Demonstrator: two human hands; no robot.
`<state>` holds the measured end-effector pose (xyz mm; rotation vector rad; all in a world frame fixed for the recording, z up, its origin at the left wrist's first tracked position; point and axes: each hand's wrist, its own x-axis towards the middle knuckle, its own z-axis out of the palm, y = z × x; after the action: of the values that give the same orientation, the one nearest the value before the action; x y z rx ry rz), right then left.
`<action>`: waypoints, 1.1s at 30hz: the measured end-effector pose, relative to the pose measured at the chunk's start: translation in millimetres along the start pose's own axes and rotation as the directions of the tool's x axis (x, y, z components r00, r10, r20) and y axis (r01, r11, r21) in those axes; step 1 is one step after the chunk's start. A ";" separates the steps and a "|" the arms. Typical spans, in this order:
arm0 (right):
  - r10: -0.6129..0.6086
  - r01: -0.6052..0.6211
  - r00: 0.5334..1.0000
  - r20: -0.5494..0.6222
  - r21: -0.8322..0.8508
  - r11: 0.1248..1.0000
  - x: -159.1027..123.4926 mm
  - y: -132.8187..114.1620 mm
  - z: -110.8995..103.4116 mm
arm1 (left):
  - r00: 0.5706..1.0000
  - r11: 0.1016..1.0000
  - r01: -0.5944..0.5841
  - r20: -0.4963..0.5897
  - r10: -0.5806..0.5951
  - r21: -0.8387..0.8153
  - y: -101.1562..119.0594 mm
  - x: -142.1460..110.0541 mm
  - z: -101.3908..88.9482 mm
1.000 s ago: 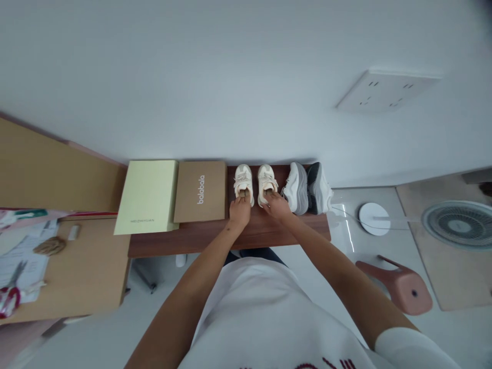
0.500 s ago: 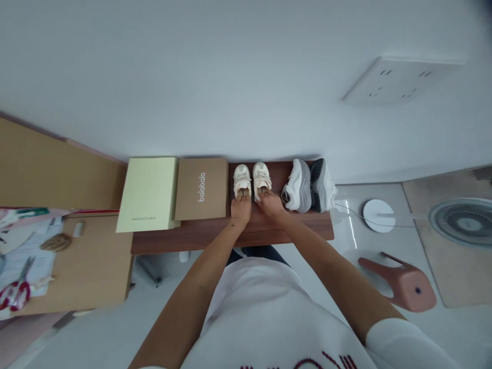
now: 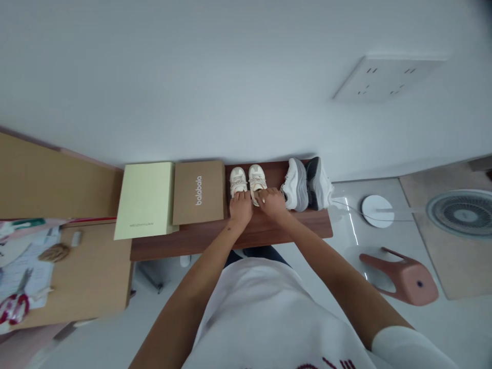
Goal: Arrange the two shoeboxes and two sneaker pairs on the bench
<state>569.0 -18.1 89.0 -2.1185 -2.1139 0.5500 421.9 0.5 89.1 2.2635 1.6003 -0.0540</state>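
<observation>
Two small cream sneakers stand side by side with their toes toward the wall. My left hand (image 3: 241, 207) covers the heel of the left cream sneaker (image 3: 238, 178), its fingers closed over the back opening. At the right cream sneaker (image 3: 257, 177), my right hand (image 3: 273, 203) grips the heel from the right side. Fingertips of both hands are partly hidden. To the right, a pair of larger white-and-grey sneakers lies on its sides: one sneaker (image 3: 295, 184) shows a grey sole, the other (image 3: 320, 185) a dark section.
A brown shoebox (image 3: 199, 192) and a pale yellow box (image 3: 148, 200) sit left on the wooden bench (image 3: 215, 237). Further left, scissors (image 3: 17, 302) lie on a desk (image 3: 92, 271). A pink stool (image 3: 417, 284) and a fan (image 3: 465, 215) stand right.
My left hand has shifted slightly forward over the left sneaker's heel, covering its opening. My right hand now sits more to the side of the right sneaker's heel. The view has tilted slightly.
</observation>
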 end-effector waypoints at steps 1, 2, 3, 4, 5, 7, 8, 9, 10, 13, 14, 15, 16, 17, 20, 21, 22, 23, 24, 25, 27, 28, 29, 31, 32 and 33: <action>0.006 -0.005 0.999 -0.039 0.026 1.000 -3.9 8.0 -7.3 | 1.000 1.000 -0.021 -0.014 0.020 -0.020 5.6 1.5 -6.8; 0.017 -0.013 0.997 -0.081 0.053 0.999 -8.3 18.2 -14.7 | 0.999 0.998 -0.041 -0.029 0.040 -0.038 12.1 3.3 -13.1; 0.033 -0.024 0.992 -0.123 0.076 0.997 -13.3 30.4 -22.2 | 0.997 0.997 -0.060 -0.044 0.058 -0.053 19.3 5.5 -18.6; 0.054 -0.039 0.985 -0.162 0.095 0.995 -18.8 44.2 -29.5 | 0.995 0.994 -0.081 -0.058 0.077 -0.067 27.1 7.8 -22.8; 0.079 -0.059 0.977 -0.196 0.106 0.993 -24.6 59.2 -36.5 | 0.993 0.992 -0.103 -0.070 0.098 -0.079 35.2 10.3 -25.6; 0.137 -0.113 0.959 -0.246 0.109 0.988 -37.3 90.6 -48.8 | 0.985 0.983 -0.154 -0.090 0.145 -0.103 51.1 15.1 -26.3; 0.173 -0.150 0.949 -0.262 0.104 0.983 -44.0 106.0 -53.7 | 0.981 0.976 -0.183 -0.091 0.173 -0.114 58.4 17.4 -24.2; 0.211 -0.192 0.938 -0.274 0.097 0.977 -50.8 120.8 -57.7 | 0.976 0.969 -0.211 -0.084 0.201 -0.126 65.2 19.5 -20.8; 0.253 -0.238 0.925 -0.282 0.088 0.967 -57.8 134.6 -60.6 | 0.971 0.962 -0.237 -0.065 0.230 -0.138 71.2 21.4 -16.1; 0.363 -0.359 0.888 -0.281 0.067 0.931 -78.0 169.6 -62.7 | 0.957 0.945 -0.281 0.028 0.289 -0.167 84.7 25.3 2.4; 0.390 -0.389 0.880 -0.272 0.061 0.919 -84.0 178.9 -61.5 | 0.953 0.944 -0.284 0.060 0.297 -0.169 87.8 26.0 9.2; 0.412 -0.413 0.873 -0.259 0.055 0.909 -89.4 187.3 -59.6 | 0.949 0.944 -0.285 0.090 0.302 -0.166 90.5 26.4 16.1; 0.430 -0.432 0.869 -0.245 0.047 0.901 -94.1 194.7 -57.2 | 0.946 0.946 -0.285 0.116 0.304 -0.157 92.7 26.6 22.9; 0.444 -0.448 0.866 -0.229 0.037 0.893 -98.0 201.3 -54.5 | 0.942 0.948 -0.285 0.138 0.304 -0.145 94.6 26.7 29.3; 0.469 -0.477 0.866 -0.171 -0.003 0.879 -104.3 217.0 -47.2 | 0.938 0.956 -0.278 0.187 0.292 -0.094 100.0 28.2 46.2; 0.471 -0.479 0.869 -0.149 -0.018 0.878 -104.8 221.3 -45.2 | 0.938 0.959 -0.272 0.199 0.282 -0.077 101.8 29.4 50.9; 0.472 -0.479 0.873 -0.126 -0.032 0.877 -104.7 225.3 -43.5 | 0.940 0.963 -0.263 0.210 0.271 -0.063 103.6 30.8 55.1; 0.471 -0.477 0.876 -0.105 -0.044 0.878 -103.9 229.0 -42.0 | 0.940 0.966 -0.254 0.221 0.260 -0.053 105.5 32.5 59.0; 0.472 -0.477 0.878 -0.084 -0.053 0.877 -102.8 232.8 -40.6 | 0.940 0.969 -0.244 0.234 0.249 -0.048 107.3 34.3 62.6; 0.476 -0.479 0.877 -0.064 -0.058 0.876 -101.2 236.6 -39.1 | 0.939 0.972 -0.232 0.250 0.237 -0.047 108.9 36.1 65.9; 0.497 -0.497 0.868 -0.019 -0.055 0.866 -97.4 245.1 -36.1 | 0.937 0.979 -0.196 0.285 0.203 -0.056 111.6 38.9 72.2; 0.512 -0.511 0.859 0.010 -0.046 0.859 -95.2 249.9 -34.4 | 0.935 0.983 -0.172 0.302 0.183 -0.063 112.5 39.9 75.3; 0.525 -0.525 0.850 0.044 -0.031 0.851 -92.9 255.2 -32.6 | 0.934 0.987 -0.147 0.318 0.161 -0.069 113.1 40.6 78.2; 0.538 -0.543 0.834 0.127 0.012 0.840 -88.2 266.1 -29.0 | 0.931 0.991 -0.106 0.343 0.127 -0.077 113.4 41.4 83.9; 0.530 -0.542 0.831 0.171 0.035 0.839 -85.9 271.5 -27.3 | 0.929 0.992 -0.095 0.351 0.119 -0.084 113.2 41.7 86.4; 0.516 -0.537 0.829 0.215 0.053 0.842 -83.6 276.3 -25.7 | 0.927 0.992 -0.090 0.356 0.117 -0.093 112.9 42.2 88.7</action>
<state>841.3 -104.5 40.0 -2.6765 -1.4920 0.9350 556.3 -22.1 27.1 2.1250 1.2679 -0.3558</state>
